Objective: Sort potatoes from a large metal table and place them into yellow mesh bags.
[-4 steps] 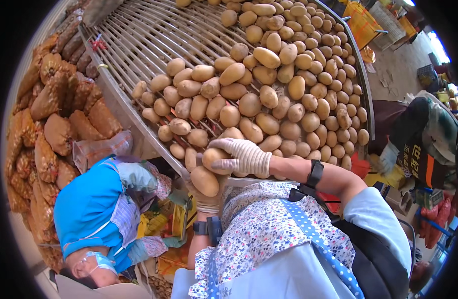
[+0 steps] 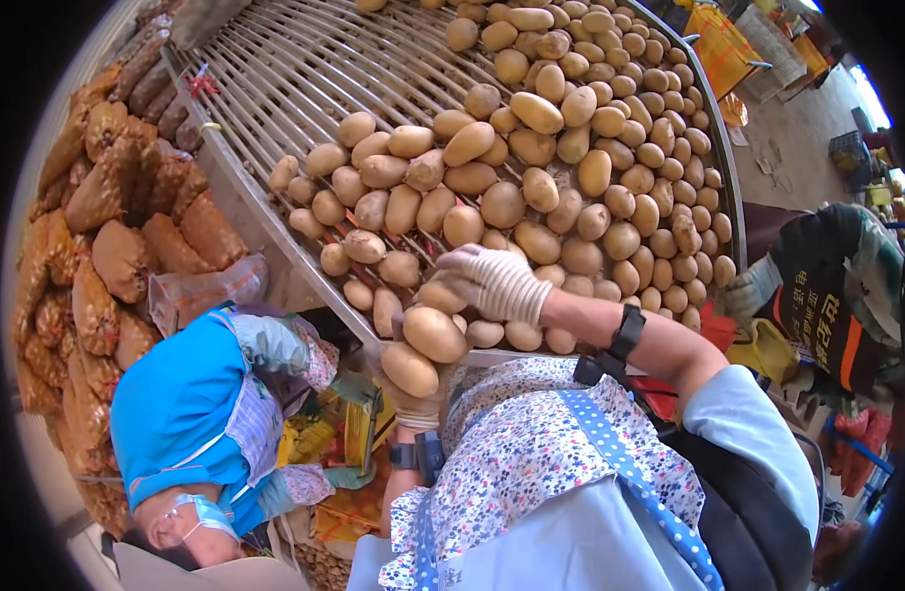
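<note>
My left hand (image 2: 413,394), in a knit glove, holds two potatoes (image 2: 423,350) stacked at the near edge of the roller table (image 2: 275,89). Just above them my right hand (image 2: 492,281), also gloved, is curled over another potato (image 2: 440,295) among the pile. Many tan potatoes (image 2: 570,148) cover the metal rollers from the middle to the far right.
A person in a blue top (image 2: 186,404) bends low at my left, beside the table's rail. Filled orange mesh sacks (image 2: 107,236) are stacked along the left. Another person in a dark jacket (image 2: 827,286) stands at the right. Yellow crates (image 2: 718,39) sit beyond the table.
</note>
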{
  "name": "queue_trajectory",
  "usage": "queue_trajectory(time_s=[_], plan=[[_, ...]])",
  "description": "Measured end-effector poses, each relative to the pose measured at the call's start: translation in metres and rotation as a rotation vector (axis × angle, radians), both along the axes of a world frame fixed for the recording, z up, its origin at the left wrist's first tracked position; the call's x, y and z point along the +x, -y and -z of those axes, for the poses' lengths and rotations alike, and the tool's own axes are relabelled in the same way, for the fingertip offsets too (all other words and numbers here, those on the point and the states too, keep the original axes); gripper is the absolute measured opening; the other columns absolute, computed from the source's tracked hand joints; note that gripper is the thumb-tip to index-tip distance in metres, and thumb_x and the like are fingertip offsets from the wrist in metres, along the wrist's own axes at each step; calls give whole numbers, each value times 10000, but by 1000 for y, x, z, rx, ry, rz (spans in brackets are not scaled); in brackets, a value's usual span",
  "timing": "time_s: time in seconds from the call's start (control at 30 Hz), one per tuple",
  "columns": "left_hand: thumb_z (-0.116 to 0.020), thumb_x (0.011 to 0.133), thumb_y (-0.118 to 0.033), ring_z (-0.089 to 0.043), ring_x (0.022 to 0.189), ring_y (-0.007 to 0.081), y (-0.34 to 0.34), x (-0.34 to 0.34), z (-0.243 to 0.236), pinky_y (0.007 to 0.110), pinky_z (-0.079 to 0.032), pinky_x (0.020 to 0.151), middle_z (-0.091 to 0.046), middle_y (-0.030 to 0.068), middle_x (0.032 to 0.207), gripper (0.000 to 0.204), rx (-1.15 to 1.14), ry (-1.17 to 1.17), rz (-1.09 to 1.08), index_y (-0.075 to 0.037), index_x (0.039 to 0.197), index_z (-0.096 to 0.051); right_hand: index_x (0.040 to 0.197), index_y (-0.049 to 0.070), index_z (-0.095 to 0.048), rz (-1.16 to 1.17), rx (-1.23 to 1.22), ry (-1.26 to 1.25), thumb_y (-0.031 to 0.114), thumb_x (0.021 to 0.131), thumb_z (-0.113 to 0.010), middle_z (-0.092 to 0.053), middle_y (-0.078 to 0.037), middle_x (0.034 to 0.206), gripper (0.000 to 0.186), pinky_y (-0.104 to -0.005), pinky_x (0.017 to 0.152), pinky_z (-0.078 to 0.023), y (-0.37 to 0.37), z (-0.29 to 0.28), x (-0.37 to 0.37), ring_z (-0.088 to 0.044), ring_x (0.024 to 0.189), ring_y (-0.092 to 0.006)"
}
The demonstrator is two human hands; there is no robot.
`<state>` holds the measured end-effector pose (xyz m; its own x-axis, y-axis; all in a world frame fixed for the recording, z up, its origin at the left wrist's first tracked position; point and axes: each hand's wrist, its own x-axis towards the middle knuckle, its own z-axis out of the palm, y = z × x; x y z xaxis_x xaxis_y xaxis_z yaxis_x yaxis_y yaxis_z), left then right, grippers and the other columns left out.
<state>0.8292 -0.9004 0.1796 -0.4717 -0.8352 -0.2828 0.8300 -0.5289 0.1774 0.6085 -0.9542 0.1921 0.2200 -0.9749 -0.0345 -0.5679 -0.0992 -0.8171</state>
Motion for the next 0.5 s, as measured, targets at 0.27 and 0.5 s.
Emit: queue_trajectory(time_s=[0.27,0.5], plan=[[-404,835,-804,-412,1313,377,-30,9,-8,654,-357,1027,-491,87,1398,887,104,105,62,-219,1500,-371,1256,147,-534,-488,38,-580,208,728,-702,-457,-171,1310,558,-465,721,-542,21,18,4,-648,925,-376],[-346,856,-792,-330,1394,336,-43,20,-15,503,-195,1174,-365,152,1513,976,72,84,158,-88,1530,-289,1258,89,-554,1,500,387,376,804,-657,-608,-152,1135,547,-346,735,-547,10,21,-4,-655,906,-268]])
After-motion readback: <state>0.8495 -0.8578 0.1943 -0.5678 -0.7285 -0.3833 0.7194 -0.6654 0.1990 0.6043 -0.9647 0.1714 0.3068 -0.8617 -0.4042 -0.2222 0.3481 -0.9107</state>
